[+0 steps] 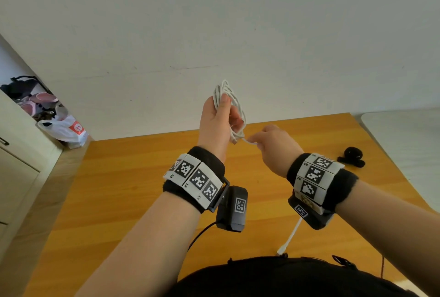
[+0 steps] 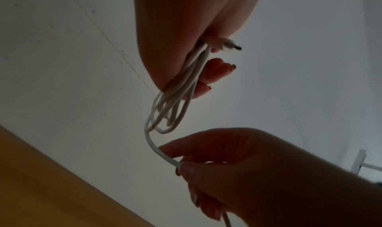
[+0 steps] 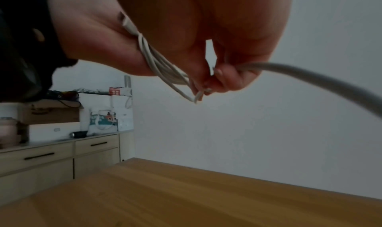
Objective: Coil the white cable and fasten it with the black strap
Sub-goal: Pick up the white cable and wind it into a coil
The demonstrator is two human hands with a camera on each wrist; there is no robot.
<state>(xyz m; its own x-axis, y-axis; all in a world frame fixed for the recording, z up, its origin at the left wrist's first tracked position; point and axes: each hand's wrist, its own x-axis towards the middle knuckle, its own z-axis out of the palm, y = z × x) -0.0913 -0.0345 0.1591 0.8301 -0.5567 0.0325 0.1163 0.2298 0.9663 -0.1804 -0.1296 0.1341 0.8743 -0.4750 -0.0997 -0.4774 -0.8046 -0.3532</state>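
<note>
1. The left hand (image 1: 217, 120) is raised above the wooden table (image 1: 133, 189), fingers and thumb curled round the white cable (image 1: 229, 103). The cable is gathered into several long loops; the bundle's long axis runs roughly upright, with loop ends showing above the thumb and below the heel of the hand.

2. One plug end (image 2: 229, 46) protrudes from the left hand's grip, as seen in the left wrist view.

3. The right hand (image 1: 277, 144) sits just below and to the right of the bundle. Thumb and forefinger pinch the free run of cable where it leaves the lowest loop; the remaining fingers are curled. The slack trails down past the right wrist toward the person's body.

4. Governing relation: the black strap (image 1: 352, 156) lies on the table to the right of both hands, well apart from the cable and clearly nearer the right hand. It is untouched.

5. Judgement: coiling is nearly done but a tail remains uncoiled. The right hand is best placed to feed that tail up onto the bundle, then reach rightward for the strap while the left keeps the loops together.

6. Containers: a white plastic bag (image 1: 65, 130) stands on the floor at far left beside a cabinet (image 1: 16, 153); its contents cannot be told. An open compartment above it holds what appear to be shoes, too blurred to confirm.
</note>
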